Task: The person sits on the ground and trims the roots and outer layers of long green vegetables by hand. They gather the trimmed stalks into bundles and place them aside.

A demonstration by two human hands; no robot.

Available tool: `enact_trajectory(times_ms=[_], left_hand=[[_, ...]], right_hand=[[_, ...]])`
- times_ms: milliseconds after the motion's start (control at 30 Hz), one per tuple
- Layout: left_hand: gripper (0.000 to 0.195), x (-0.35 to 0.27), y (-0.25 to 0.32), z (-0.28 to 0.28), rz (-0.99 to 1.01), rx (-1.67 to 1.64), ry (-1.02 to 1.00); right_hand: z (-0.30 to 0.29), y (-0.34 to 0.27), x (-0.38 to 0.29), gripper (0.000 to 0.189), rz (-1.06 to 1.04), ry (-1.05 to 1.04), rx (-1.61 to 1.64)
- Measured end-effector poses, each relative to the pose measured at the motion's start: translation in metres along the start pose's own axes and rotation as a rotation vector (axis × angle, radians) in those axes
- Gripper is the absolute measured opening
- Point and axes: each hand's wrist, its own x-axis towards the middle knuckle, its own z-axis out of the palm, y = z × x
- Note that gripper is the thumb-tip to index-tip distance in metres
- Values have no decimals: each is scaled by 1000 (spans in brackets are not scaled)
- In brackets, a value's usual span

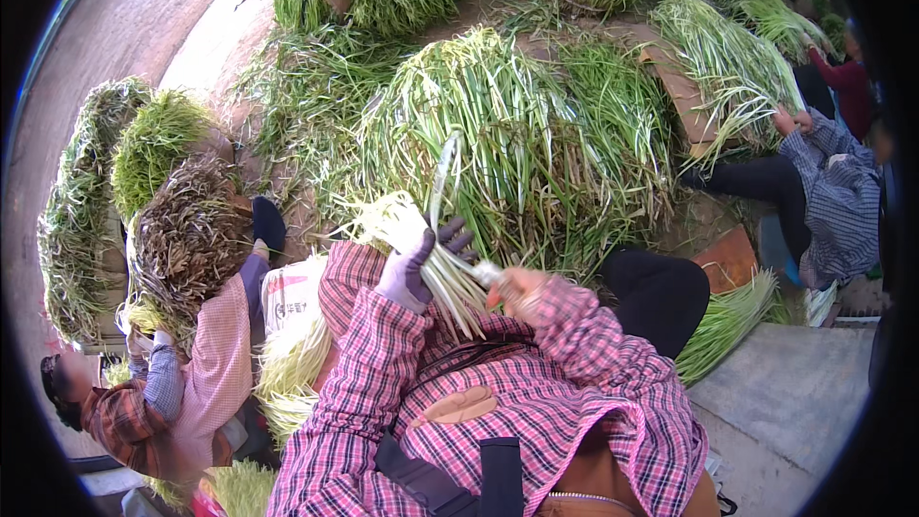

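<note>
My left hand (423,262), in a purple glove with dark fingers, grips a bunch of pale leafy stalks (452,287). The bunch's bent, yellowish tops lie over the glove and its white stalks point down toward my lap. My right hand (518,291), bare and blurred, is closed on a handle with a pale, wrapped-looking surface. From it a long, shiny blade-like tool (443,176) appears to reach up past the bunch, though its middle is partly hidden. In front lies a large heap of long green and white stalks (481,122).
A seated person (165,388) works at the left beside a brown heap of withered leaves (190,237). Another person (836,187) handles stalks at the right. A printed white sack (291,294) and pale stalks (294,366) lie left of my lap; green stalks (725,330) lie right.
</note>
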Motion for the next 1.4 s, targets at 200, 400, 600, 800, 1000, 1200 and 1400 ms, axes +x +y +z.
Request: enact_trajectory(times_ms=[200, 400, 600, 800, 1000, 1200, 1400], left_hand=[[32, -1, 26, 20, 254, 107, 199], [43, -5, 64, 38, 657, 109, -28], [36, 2, 7, 37, 156, 200, 67], [50, 21, -5, 35, -55, 431, 133], [23, 29, -18, 21, -103, 791, 239], [22, 19, -28, 25, 60, 573, 366], [16, 4, 7, 35, 145, 494, 472]], right_hand=[[3, 12, 11, 37, 32, 40, -268], [-67, 20, 55, 37, 177, 393, -467], [-71, 21, 94, 26, 144, 440, -773], [-25, 8, 34, 30, -51, 239, -674], [-17, 8, 31, 49, -13, 45, -744], [-11, 19, 39, 25, -62, 147, 309], [-56, 26, 31, 30, 419, 318, -519]])
